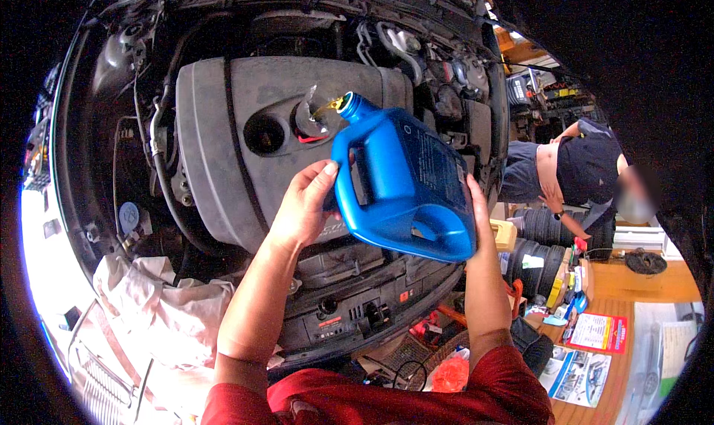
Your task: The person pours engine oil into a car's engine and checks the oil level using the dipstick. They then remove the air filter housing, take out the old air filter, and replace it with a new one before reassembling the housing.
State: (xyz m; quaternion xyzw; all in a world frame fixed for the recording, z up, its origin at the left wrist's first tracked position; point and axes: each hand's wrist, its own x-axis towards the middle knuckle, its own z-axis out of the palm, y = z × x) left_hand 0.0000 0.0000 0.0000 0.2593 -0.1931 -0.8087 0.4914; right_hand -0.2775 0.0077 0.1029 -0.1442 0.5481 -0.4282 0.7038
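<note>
A blue plastic jug (pixel 416 187) is tipped with its spout toward the grey engine cover (pixel 223 127). A thin yellow stream runs from the spout into a clear cut-off funnel (pixel 309 116) standing in the filler hole. My left hand (pixel 305 202) grips the jug's handle side. My right hand (pixel 476 209) supports the jug's bottom right edge. Both forearms come up from the lower edge, with red sleeves at the bottom.
A round black opening (pixel 264 133) sits left of the funnel. A pale rag (pixel 171 306) lies on the car's front left. Another person (pixel 580 172) bends at the right near stacked tyres (pixel 547 239). Leaflets (pixel 595 336) lie on a wooden surface.
</note>
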